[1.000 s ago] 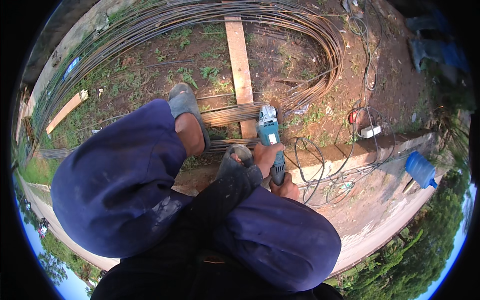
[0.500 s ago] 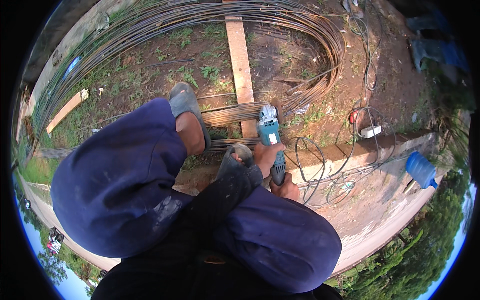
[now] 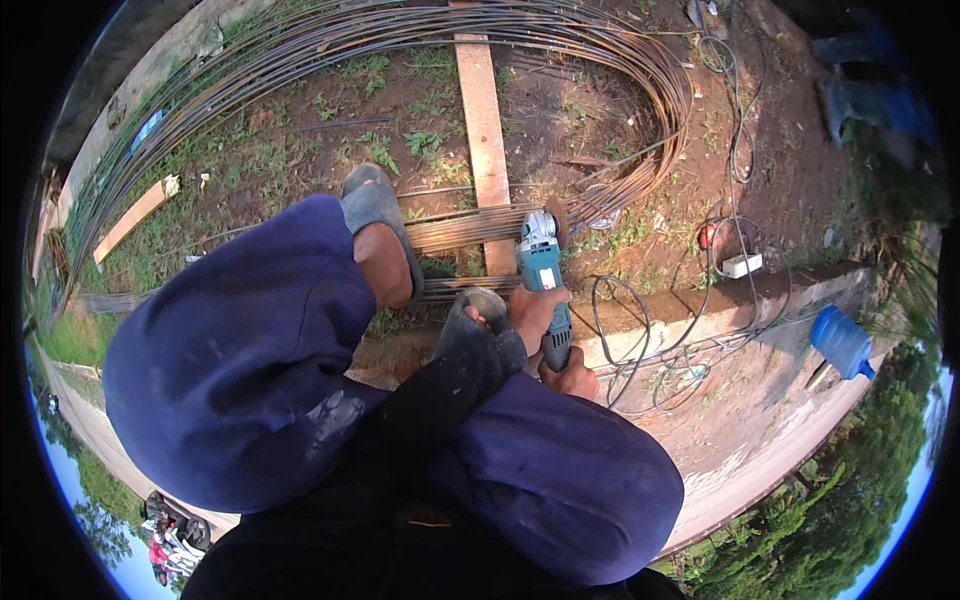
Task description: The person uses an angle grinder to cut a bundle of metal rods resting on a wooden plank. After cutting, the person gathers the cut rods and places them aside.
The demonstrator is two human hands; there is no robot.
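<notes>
A teal and grey angle grinder (image 3: 541, 262) is in both my hands. My left hand (image 3: 533, 318) wraps around its body, and farther back my right hand (image 3: 572, 377) grips the rear end, partly behind my right knee. The grinder's thin brown disc (image 3: 558, 222) stands edge-on beside the ends of the rusty steel rods (image 3: 460, 232); whether it touches them I cannot tell. Under those rods lies a long wooden board (image 3: 485, 130). My sandalled left foot (image 3: 380, 225) is close to the rods, and my other sandal (image 3: 470, 318) is beside my left hand.
A large coil of steel rods (image 3: 660, 110) curves across the far ground. Black cable (image 3: 648, 335) loops at the right, near a white socket box (image 3: 741, 266). A low concrete ledge (image 3: 730, 300) runs alongside a blue water jug (image 3: 842, 342). Another plank (image 3: 135, 220) lies left.
The grinder and both hands stay almost in place. At the lower left, a motorcycle with a person in red has come nearer along the road.
</notes>
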